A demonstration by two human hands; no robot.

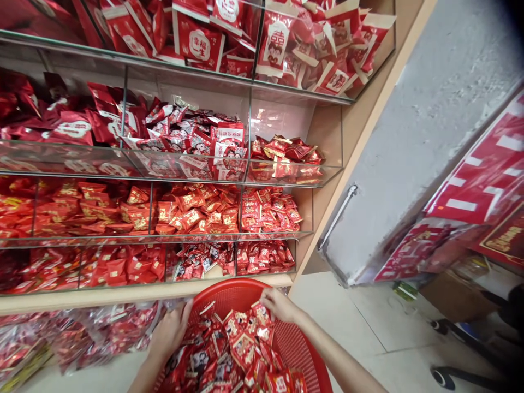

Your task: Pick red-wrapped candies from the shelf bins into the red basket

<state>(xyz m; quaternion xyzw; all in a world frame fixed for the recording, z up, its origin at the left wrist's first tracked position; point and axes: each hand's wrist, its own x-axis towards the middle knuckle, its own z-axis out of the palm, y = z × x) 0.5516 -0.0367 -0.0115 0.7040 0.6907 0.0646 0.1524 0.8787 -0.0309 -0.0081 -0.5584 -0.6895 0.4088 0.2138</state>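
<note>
A round red plastic basket (pixel 301 349) with mesh walls sits low in front of me, its far rim close to the bottom board of the shelf. Inside lies a heap of small red candy packets (pixel 221 355), some with dark and cream prints. My left hand (pixel 174 325) is closed over the basket's left rim; its fingertips are partly hidden. At the far right part of the basket, my right hand (pixel 279 304) has its fingers closed on a red candy packet (pixel 262 317) with cream edges, just inside the rim.
Glass-fronted shelves with dividers (pixel 249 125) hold many red packets in separate compartments. Clear bags of packets (pixel 94 333) lie beneath. To the right are a grey wall (pixel 393 125), hanging red goods (pixel 470 185), a cardboard box (pixel 446 295) and wheeled chair legs (pixel 462 349) on tiled floor.
</note>
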